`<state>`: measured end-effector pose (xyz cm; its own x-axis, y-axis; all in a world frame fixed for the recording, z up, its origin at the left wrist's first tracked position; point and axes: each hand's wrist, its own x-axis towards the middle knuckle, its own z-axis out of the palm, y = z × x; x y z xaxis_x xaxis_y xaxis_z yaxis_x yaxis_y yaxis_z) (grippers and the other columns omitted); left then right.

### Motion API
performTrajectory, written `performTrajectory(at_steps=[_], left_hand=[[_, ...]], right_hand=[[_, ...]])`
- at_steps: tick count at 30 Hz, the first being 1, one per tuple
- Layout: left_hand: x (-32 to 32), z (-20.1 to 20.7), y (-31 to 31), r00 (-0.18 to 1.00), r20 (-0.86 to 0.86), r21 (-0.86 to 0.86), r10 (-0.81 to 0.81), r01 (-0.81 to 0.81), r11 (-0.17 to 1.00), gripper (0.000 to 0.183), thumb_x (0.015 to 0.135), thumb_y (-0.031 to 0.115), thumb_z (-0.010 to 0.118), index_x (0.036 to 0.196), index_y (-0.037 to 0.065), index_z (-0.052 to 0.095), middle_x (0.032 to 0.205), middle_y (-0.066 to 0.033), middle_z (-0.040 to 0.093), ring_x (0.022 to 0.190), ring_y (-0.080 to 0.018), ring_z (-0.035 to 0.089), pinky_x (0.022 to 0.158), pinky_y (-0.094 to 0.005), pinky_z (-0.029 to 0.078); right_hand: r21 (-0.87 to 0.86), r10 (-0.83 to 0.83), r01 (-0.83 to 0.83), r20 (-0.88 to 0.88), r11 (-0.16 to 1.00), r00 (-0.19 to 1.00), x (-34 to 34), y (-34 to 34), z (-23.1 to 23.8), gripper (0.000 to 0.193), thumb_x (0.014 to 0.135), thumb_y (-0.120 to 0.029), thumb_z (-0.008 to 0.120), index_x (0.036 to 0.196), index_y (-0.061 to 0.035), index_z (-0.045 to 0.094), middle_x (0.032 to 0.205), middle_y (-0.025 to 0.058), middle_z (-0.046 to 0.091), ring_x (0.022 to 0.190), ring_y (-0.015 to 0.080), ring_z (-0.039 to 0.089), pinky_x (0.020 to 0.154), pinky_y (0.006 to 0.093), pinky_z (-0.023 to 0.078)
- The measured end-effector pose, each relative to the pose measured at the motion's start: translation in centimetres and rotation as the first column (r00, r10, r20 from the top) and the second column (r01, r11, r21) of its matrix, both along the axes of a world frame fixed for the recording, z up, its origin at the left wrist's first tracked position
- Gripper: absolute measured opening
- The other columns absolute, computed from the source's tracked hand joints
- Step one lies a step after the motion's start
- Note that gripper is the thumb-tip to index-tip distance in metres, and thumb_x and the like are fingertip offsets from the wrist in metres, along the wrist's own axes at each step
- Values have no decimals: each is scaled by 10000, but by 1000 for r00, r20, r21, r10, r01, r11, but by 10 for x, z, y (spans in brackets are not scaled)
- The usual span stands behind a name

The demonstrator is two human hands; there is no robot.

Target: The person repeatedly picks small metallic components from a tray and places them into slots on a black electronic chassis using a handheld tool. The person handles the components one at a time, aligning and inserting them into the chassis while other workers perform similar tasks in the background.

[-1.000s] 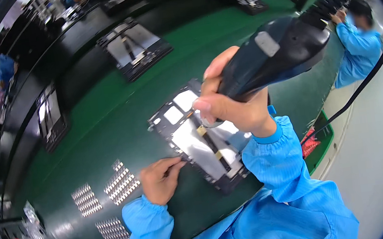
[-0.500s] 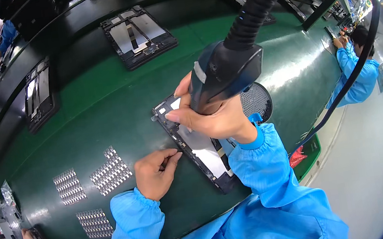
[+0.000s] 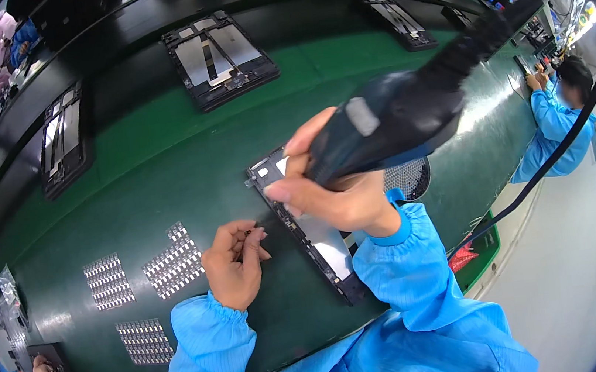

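Observation:
My right hand [image 3: 340,196] is wrapped round a black corded electric screwdriver [image 3: 387,127], tilted so its thick cable end points up and right. Its tip is hidden behind my hand, over the upper part of an open tablet housing [image 3: 311,246]. This housing is black with a white inner panel and lies slanted on the green table. To its left, apart from it, my left hand [image 3: 235,260] is closed in a pinch. A tiny dark thing seems to show at the fingertips, too small to name. Partly covered by my right arm is a round dish [image 3: 416,179] of small pieces.
Grids of small black-and-white parts [image 3: 173,261] lie left of my left hand. More tablet housings [image 3: 223,57] rest along the back. A black cable [image 3: 536,183] loops down the right. A green tray [image 3: 488,248] sits by the right edge. Co-workers [image 3: 552,106] sit at both ends.
The screwdriver has tipped over to the right and its body is blurred. My left hand has drawn slightly left, away from the housing's edge.

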<state>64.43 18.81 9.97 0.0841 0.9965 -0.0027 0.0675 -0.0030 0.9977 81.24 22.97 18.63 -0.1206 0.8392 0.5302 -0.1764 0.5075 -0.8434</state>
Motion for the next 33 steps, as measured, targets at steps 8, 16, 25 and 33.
performTrajectory(at_steps=[8,16,25,33], left_hand=[[-1,-8,2,999,-46,111,-15,20,994,122,902,0,501,976,-51,584,857,-111,645,687,-144,640,571,-217,496],[-1,-8,5,998,-57,169,-30,40,985,158,888,-62,461,943,-62,609,909,-123,625,767,-164,653,596,-226,520],[-2,-8,6,997,-73,207,-39,54,977,227,787,-137,449,905,-66,630,944,-150,641,752,-185,666,609,-258,547],[-4,-1,6,992,-111,212,-59,82,974,234,788,-138,444,907,-59,630,943,-140,639,774,-182,662,610,-257,547]], right_hand=[[-41,45,-46,-27,998,999,-8,3,-9,367,715,133,667,983,12,447,637,85,572,538,109,564,480,233,467],[-39,23,-24,-4,999,1000,-7,3,-11,359,714,134,661,969,5,445,627,83,564,529,106,558,476,232,465],[-11,-3,5,178,1000,984,-10,-6,-6,331,719,78,691,924,-12,446,606,50,541,536,80,523,480,220,417],[20,-5,1,225,1000,974,-16,-10,-2,320,738,71,674,942,-15,444,607,34,532,551,74,514,494,215,395]])
